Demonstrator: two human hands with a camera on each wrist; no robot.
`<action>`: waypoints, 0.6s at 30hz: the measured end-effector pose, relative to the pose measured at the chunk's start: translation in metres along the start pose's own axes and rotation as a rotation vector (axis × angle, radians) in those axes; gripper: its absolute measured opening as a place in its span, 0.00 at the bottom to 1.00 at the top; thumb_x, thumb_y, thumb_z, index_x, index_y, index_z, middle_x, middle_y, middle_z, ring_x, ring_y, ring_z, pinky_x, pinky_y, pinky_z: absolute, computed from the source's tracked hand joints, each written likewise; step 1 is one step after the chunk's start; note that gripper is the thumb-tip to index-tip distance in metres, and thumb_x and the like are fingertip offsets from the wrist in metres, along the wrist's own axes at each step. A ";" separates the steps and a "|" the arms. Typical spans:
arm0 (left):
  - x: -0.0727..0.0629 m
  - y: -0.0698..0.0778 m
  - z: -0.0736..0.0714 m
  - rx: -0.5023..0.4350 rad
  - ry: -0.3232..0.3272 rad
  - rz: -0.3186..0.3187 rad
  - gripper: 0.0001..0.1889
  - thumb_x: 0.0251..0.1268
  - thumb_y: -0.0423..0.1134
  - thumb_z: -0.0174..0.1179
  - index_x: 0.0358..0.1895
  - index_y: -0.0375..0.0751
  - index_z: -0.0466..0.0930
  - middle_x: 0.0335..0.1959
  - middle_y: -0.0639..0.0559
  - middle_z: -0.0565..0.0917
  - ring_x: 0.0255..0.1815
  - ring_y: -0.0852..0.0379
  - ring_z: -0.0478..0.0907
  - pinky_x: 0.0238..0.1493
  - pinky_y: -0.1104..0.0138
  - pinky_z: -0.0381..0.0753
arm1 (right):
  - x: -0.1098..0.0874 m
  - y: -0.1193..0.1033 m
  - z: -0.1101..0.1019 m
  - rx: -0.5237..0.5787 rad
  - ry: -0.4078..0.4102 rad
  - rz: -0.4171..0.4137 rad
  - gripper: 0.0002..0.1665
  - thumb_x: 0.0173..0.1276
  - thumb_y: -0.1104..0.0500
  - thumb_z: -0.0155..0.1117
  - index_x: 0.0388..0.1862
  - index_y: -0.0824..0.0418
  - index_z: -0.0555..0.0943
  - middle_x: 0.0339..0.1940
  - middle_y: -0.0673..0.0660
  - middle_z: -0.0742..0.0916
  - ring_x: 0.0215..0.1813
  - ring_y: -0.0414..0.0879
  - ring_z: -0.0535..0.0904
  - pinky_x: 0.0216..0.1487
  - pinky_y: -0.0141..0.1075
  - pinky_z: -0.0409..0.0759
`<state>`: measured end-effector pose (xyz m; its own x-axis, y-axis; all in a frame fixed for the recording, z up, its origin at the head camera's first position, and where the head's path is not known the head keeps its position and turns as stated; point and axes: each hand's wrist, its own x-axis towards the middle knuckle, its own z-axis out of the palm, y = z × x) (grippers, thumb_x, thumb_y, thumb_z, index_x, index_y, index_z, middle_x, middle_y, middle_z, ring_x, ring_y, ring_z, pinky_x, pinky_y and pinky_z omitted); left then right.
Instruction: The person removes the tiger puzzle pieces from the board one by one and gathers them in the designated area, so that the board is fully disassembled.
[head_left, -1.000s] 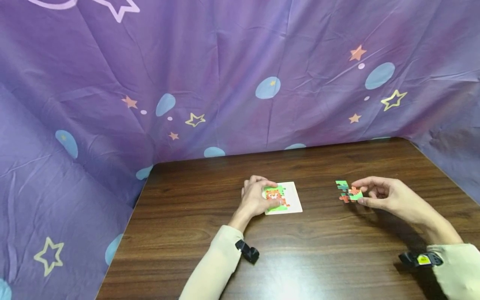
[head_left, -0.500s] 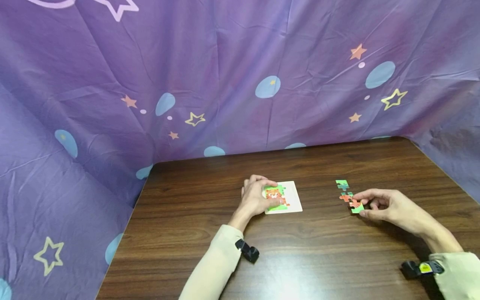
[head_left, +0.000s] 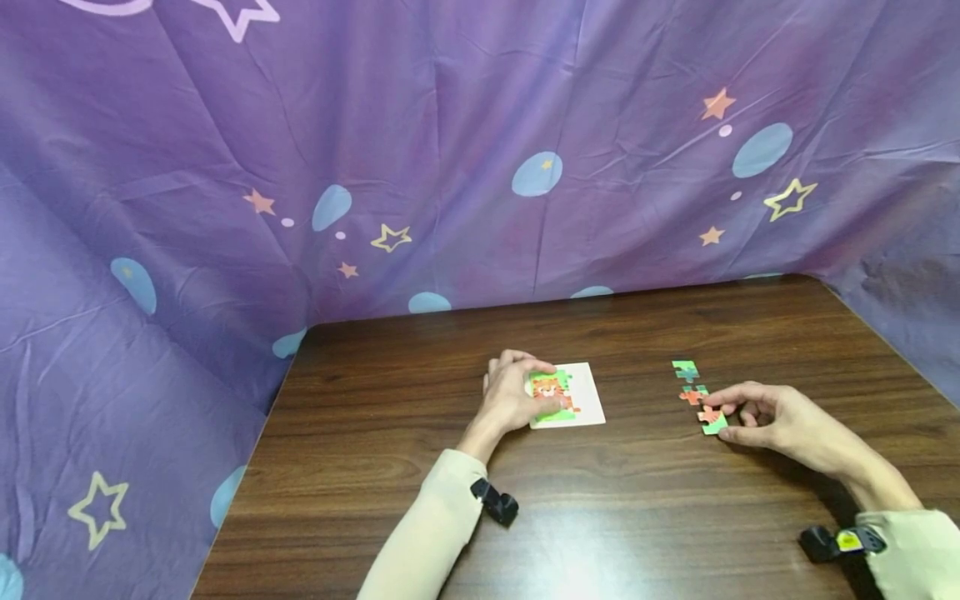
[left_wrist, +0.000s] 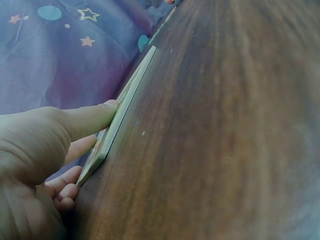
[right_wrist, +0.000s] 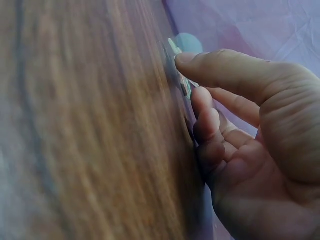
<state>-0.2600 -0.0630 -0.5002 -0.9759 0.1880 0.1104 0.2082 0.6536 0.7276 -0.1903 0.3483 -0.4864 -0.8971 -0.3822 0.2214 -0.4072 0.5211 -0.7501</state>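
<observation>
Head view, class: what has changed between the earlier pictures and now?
The right hand has moved down the picture, bringing the puzzle piece it holds along. The left hand stays on the puzzle board; the green piece and middle orange piece look unmoved.

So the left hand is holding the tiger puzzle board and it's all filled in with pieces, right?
Not quite: the tiger puzzle board isn't all filled in; the head view shows a bare white part. The left hand is indeed holding it.
</observation>
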 end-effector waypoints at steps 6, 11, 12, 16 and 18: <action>0.000 0.002 -0.002 0.005 -0.009 -0.015 0.29 0.52 0.46 0.89 0.60 0.58 0.93 0.71 0.51 0.79 0.71 0.47 0.69 0.75 0.51 0.68 | 0.001 0.002 0.001 -0.016 0.005 -0.012 0.26 0.64 0.69 0.83 0.60 0.59 0.89 0.35 0.52 0.84 0.31 0.37 0.76 0.27 0.36 0.74; -0.001 0.003 -0.003 -0.007 -0.014 -0.021 0.29 0.52 0.46 0.90 0.60 0.58 0.93 0.71 0.50 0.78 0.72 0.46 0.69 0.76 0.51 0.67 | 0.001 0.003 0.002 -0.022 0.009 -0.011 0.26 0.63 0.70 0.83 0.60 0.61 0.89 0.36 0.53 0.83 0.31 0.38 0.75 0.27 0.36 0.72; -0.001 0.003 -0.003 -0.009 -0.016 -0.021 0.29 0.52 0.47 0.90 0.60 0.58 0.93 0.71 0.50 0.78 0.72 0.46 0.69 0.77 0.51 0.67 | 0.001 0.003 0.002 -0.023 0.012 -0.008 0.26 0.63 0.70 0.83 0.60 0.60 0.89 0.36 0.53 0.83 0.31 0.38 0.75 0.27 0.36 0.72; -0.001 0.003 -0.002 -0.008 -0.016 -0.018 0.29 0.52 0.46 0.89 0.60 0.58 0.93 0.71 0.50 0.78 0.72 0.46 0.69 0.76 0.50 0.67 | 0.000 0.004 0.003 -0.037 0.017 -0.007 0.25 0.63 0.71 0.83 0.59 0.61 0.89 0.36 0.52 0.82 0.31 0.38 0.74 0.27 0.36 0.71; -0.002 0.002 -0.002 -0.004 -0.014 -0.013 0.28 0.52 0.46 0.89 0.60 0.58 0.93 0.71 0.50 0.78 0.72 0.46 0.69 0.76 0.50 0.67 | 0.000 0.005 0.003 -0.046 0.020 -0.006 0.25 0.63 0.71 0.83 0.59 0.61 0.89 0.36 0.52 0.82 0.31 0.37 0.74 0.26 0.36 0.71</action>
<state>-0.2580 -0.0630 -0.4974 -0.9776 0.1893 0.0916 0.1950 0.6528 0.7320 -0.1916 0.3485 -0.4919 -0.8978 -0.3706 0.2381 -0.4194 0.5538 -0.7193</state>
